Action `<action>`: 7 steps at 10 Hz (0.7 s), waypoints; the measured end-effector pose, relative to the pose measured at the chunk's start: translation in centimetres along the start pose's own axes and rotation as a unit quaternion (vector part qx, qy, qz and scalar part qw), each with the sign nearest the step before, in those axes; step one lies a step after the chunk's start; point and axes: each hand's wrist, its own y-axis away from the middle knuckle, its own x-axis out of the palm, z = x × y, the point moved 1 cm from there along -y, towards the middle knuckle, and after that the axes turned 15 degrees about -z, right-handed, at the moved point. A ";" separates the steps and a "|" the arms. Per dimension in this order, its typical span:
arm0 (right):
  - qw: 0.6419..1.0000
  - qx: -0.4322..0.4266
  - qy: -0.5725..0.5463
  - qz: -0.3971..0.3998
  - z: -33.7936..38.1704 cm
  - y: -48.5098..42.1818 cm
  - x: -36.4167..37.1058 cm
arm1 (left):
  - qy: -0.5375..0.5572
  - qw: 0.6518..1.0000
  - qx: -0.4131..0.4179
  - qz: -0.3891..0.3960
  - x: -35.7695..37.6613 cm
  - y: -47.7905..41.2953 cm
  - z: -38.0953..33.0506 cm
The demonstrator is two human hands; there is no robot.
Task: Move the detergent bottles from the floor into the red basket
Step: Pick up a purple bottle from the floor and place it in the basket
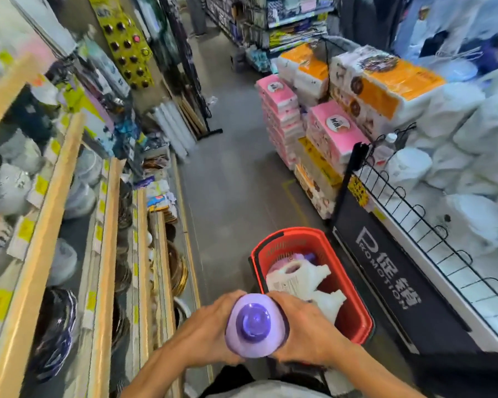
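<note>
Seemingly mid-carry: the head view shows a purple bottle (256, 326) at lower centre of the frame, cap up. The left hand (210, 331) and right hand (305, 331) grip its two sides. The red basket (354, 300) sits just right of them, with white bottles (299, 274) already inside. Next, likely, the bottle swings right over the rim and goes down into the free space.

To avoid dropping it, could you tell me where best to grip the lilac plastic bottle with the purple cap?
Grip the lilac plastic bottle by its body below the purple cap, from both sides, as the left hand and right hand do: it is upright and looks too wide for one hand.
</note>
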 end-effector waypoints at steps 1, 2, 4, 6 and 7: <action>0.997 0.063 -0.020 -0.034 -1.4 -2.6 -0.1 | -0.021 0.998 0.050 0.029 -0.8 -5.8 1.0; 0.990 0.121 -0.035 -0.055 -2.3 -4.1 -0.3 | -0.031 0.994 0.086 0.059 -1.6 -10.1 0.9; 0.963 0.237 -0.050 -0.114 -4.7 -8.0 -0.1 | -0.082 0.968 0.160 0.175 -1.5 -21.1 1.9; 0.918 0.345 -0.018 -0.196 -4.0 -14.5 -0.7 | -0.126 0.902 0.348 0.220 -2.9 -33.7 4.2; 0.895 0.375 -0.030 -0.241 -4.5 -16.5 -0.7 | -0.159 0.874 0.352 0.295 -1.3 -37.2 4.2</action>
